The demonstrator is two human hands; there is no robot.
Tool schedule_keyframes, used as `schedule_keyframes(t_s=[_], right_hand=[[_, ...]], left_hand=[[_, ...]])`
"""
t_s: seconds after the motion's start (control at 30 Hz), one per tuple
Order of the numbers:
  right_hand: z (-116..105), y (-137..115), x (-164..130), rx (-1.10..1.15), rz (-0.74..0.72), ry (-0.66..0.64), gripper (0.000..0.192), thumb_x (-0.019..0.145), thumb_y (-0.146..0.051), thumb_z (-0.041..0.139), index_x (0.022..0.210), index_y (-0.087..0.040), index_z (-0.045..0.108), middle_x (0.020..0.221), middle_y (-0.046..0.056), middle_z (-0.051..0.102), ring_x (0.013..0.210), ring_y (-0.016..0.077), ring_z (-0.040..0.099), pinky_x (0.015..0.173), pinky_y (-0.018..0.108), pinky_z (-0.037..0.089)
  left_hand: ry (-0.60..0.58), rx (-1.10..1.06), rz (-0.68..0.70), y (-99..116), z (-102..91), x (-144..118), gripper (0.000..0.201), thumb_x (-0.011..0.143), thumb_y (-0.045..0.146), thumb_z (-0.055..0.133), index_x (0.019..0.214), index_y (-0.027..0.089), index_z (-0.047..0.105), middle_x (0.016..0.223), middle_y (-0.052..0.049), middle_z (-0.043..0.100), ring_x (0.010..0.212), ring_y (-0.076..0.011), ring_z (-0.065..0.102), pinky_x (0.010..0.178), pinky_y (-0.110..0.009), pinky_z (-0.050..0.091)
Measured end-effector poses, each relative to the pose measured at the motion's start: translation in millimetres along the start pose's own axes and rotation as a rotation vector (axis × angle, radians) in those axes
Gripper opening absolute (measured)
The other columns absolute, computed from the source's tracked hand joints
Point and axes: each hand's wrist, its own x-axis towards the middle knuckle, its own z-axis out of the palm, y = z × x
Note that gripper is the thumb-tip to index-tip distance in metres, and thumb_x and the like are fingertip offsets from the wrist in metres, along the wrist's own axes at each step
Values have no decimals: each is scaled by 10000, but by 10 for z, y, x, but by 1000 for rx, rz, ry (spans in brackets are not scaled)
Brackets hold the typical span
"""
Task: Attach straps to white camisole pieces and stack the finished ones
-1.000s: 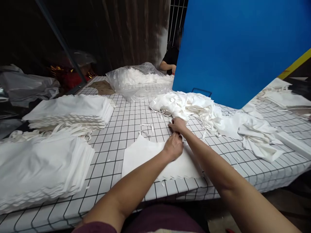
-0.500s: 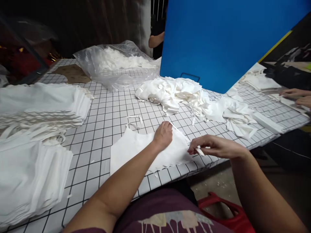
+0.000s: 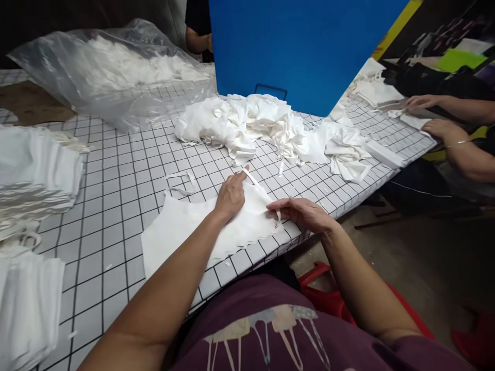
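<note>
A flat white fabric piece with a zigzag front edge lies on the grid-patterned table near its front edge. My left hand presses down on its upper right part, index finger pointing along a thin white strap. My right hand pinches the fabric's right corner at the table edge. Behind them lies a heap of crumpled white fabric pieces.
Stacks of folded white pieces fill the left side. A clear plastic bag of white scraps lies at the back. A blue panel stands behind the heap. Another person's hands work at the right; a red stool is below.
My right hand came from the far corner of the piece to its right corner at the table edge. My left hand stayed pressing on it. The view swung right.
</note>
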Motion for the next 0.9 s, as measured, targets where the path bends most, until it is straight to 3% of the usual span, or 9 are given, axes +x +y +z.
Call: schedule_keyframes(t_s=[0.07,0.17,0.37,0.47,0.57,0.7,0.8,0.9], right_hand=[[28,3,-1,-29,36,104,356,899,-420,674,1154,-174,707,1094,117,744,1079,227,683,1004,402,512],[61,-5,-13,-28,52,211,411,799,-291,790,1177,-186,668,1043,85,749,1016,212,710,946,372,548],[38,3,-115,43,80,288,607,657,-141,869,1214,-224,643,1261,68,659,873,147,731,840,296,609],[28,-20,-177,48,151,251,531,669,-144,862,1167,-177,682,1062,63,713,849,159,731,773,272,619],[44,-58,-146,64,139,285,443,689,-177,860,1107,-171,714,915,44,721,796,158,726,730,274,616],[92,-122,147,148,2,397,365,678,-230,879,1007,-179,730,912,40,724,817,160,723,811,312,603],[145,-187,485,187,-99,443,390,627,-277,910,954,-185,717,873,20,708,828,156,715,799,304,587],[216,-224,763,189,-164,453,412,600,-312,922,929,-191,706,843,4,694,806,135,685,786,292,568]], left_hand=[[-5,-7,-10,8,-11,1,637,906,78,334,1526,218,372,1362,-94,602,1254,-268,511,1064,-465,431],[-1,-12,-31,13,-21,4,633,912,89,347,1530,225,361,1310,-99,626,1214,-269,535,1036,-463,447],[13,-27,-36,2,-7,9,618,907,83,365,1510,220,374,1255,-104,641,1174,-263,555,1008,-454,453],[21,-13,-7,-29,15,23,561,896,79,381,1434,214,463,1259,-100,634,1159,-270,549,1010,-459,444],[86,-8,3,-38,24,35,377,891,102,431,1212,174,614,1155,-114,653,1087,-278,557,974,-449,458],[222,-18,79,79,-2,1,121,879,166,536,851,174,653,920,-100,638,968,-272,552,891,-430,471],[148,-179,167,193,1,-46,71,861,243,641,814,191,655,871,-60,625,913,-233,566,884,-402,469],[131,-356,144,213,28,-59,126,808,299,739,856,198,682,907,-50,634,928,-212,590,876,-368,469]])
